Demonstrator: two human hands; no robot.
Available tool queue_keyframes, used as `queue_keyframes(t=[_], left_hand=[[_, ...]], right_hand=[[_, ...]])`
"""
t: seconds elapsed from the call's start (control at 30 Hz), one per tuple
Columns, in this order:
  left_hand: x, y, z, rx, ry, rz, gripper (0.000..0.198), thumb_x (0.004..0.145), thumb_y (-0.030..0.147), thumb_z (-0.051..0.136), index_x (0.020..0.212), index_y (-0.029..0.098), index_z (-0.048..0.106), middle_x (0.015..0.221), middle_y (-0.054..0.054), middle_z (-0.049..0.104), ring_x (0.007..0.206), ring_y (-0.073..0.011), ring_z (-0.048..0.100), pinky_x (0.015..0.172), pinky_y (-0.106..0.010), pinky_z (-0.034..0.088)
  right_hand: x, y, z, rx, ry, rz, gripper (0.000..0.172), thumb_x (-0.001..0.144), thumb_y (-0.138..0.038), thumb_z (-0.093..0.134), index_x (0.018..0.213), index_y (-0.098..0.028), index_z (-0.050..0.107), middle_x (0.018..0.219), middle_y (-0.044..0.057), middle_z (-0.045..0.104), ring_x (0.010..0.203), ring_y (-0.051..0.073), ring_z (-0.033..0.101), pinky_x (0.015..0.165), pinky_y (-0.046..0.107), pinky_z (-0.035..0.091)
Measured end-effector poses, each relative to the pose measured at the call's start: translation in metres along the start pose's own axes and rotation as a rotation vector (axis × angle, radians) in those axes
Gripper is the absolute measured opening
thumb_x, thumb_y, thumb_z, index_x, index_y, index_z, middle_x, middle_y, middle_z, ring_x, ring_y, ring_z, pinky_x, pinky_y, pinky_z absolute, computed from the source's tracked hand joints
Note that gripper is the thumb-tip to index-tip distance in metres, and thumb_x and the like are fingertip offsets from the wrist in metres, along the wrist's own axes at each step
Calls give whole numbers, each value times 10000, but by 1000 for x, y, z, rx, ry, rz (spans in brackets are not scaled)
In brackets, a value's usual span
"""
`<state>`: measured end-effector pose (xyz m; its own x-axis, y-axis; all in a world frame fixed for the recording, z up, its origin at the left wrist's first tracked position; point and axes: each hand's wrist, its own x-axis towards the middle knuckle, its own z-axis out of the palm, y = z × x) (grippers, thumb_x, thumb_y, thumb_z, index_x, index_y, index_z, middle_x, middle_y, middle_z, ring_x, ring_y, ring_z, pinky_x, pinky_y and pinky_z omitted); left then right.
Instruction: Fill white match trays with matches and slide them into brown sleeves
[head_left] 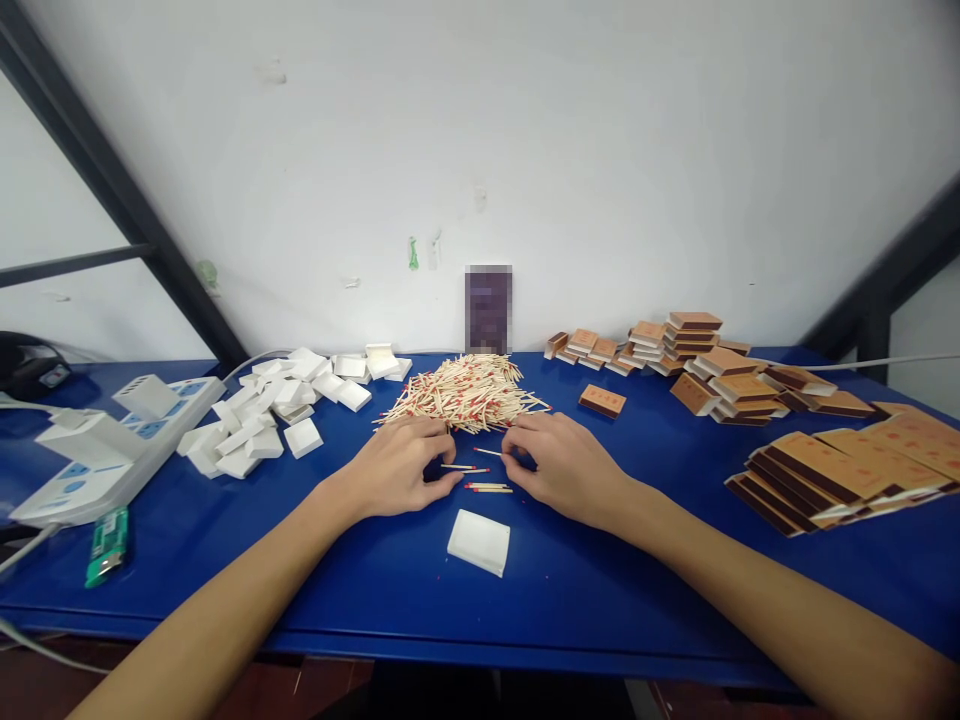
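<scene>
On my feed the left hand point(405, 460) is palm down just in front of the near left side of the match pile point(469, 390), its thumb and forefinger curved toward each other with a clear gap between the tips. I see nothing pinched in that gap; the tips are just beside a few loose matches point(491, 488), red heads and pale sticks, lying between the two hands. The right hand point(559, 465) faces it, fingers bent at the pile's near right side, thumb and forefinger close together. A single match point(487, 452) points leftward from those tips, but at this size I cannot tell whether the right hand grips it or merely touches it. Nearer to me than both hands, and between them, a white tray point(478, 543) lies on the blue table point(360, 590). Beyond and left of the left hand I have a heap of white trays point(262, 410), with a white power strip point(161, 430) farther left. Past the right hand, one brown matchbox sleeve point(602, 400) lies alone, with stacked sleeves point(694, 335) farther off and to its right; well to the right of that hand, flattened sleeves point(847, 460) overlap in a fanned stack.
</scene>
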<state>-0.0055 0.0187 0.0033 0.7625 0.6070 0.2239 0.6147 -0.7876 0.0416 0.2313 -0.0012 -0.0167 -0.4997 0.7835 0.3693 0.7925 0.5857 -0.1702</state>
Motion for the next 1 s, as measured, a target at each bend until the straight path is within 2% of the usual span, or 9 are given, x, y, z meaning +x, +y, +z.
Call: queue_keyframes(t=[0.1, 0.2, 0.33, 0.43, 0.6, 0.73, 0.8, 0.87, 1.0], left_hand=[[0, 0, 2, -2, 14, 10, 199, 913, 334, 554, 800, 178, 605, 791, -18, 589, 747, -168, 556, 688, -299, 403], [1, 0, 5, 0, 31, 14, 199, 930, 292, 517, 792, 174, 600, 789, -21, 585, 728, -161, 545, 689, -297, 410], [2, 3, 7, 8, 43, -14, 204, 922, 276, 515, 777, 166, 605, 802, -33, 581, 732, -167, 539, 702, -311, 419], [2, 6, 7, -50, 46, -17, 249, 943, 308, 497, 785, 163, 623, 810, -40, 568, 769, -178, 537, 714, -317, 421], [0, 2, 7, -108, 28, 74, 219, 951, 199, 447, 991, 185, 662, 922, -55, 558, 862, -185, 525, 789, -326, 421], [1, 0, 6, -4, 42, 109, 324, 963, 156, 411, 1184, 231, 635, 1031, -86, 530, 959, -220, 493, 822, -352, 396], [3, 0, 6, 63, 22, 114, 341, 966, 175, 428, 1217, 278, 634, 1056, -90, 519, 979, -236, 478, 828, -370, 377], [5, 1, 6, 102, 12, 115, 319, 963, 191, 455, 1182, 298, 661, 1069, -89, 516, 990, -245, 469, 832, -382, 361], [6, 2, 6, 50, 30, 92, 238, 977, 252, 473, 1034, 257, 704, 1038, -78, 520, 980, -238, 471, 830, -370, 362]], right_hand=[[0, 0, -1, -18, 3, 14, 106, 856, -184, 569, 766, -183, 625, 813, 29, 648, 742, 168, 562, 698, 316, 338], [-1, -2, -4, 27, 9, -34, 111, 872, -194, 562, 785, -182, 630, 823, 33, 643, 762, 166, 563, 708, 310, 349], [-4, -6, -8, 93, -43, -142, 118, 885, -232, 572, 813, -182, 652, 809, 33, 621, 782, 167, 558, 728, 307, 367], [-6, -8, -9, 116, -93, -168, 107, 883, -245, 589, 834, -184, 662, 806, 30, 615, 796, 169, 557, 744, 311, 371], [-6, -8, -11, 148, -131, -177, 96, 867, -176, 582, 789, -185, 637, 781, 12, 601, 745, 147, 532, 709, 300, 353], [-7, -8, -15, 228, -186, -216, 93, 831, -136, 596, 758, -188, 619, 770, 3, 598, 757, 145, 523, 686, 284, 353], [-7, -8, -15, 250, -193, -225, 88, 828, -140, 604, 756, -190, 618, 761, 1, 594, 757, 147, 520, 697, 285, 360], [-7, -9, -14, 253, -191, -217, 88, 838, -161, 612, 756, -191, 623, 759, 1, 592, 751, 148, 517, 695, 287, 360], [-5, -9, -10, 235, -176, -193, 90, 865, -195, 614, 783, -192, 653, 773, 4, 595, 747, 145, 515, 684, 283, 351]])
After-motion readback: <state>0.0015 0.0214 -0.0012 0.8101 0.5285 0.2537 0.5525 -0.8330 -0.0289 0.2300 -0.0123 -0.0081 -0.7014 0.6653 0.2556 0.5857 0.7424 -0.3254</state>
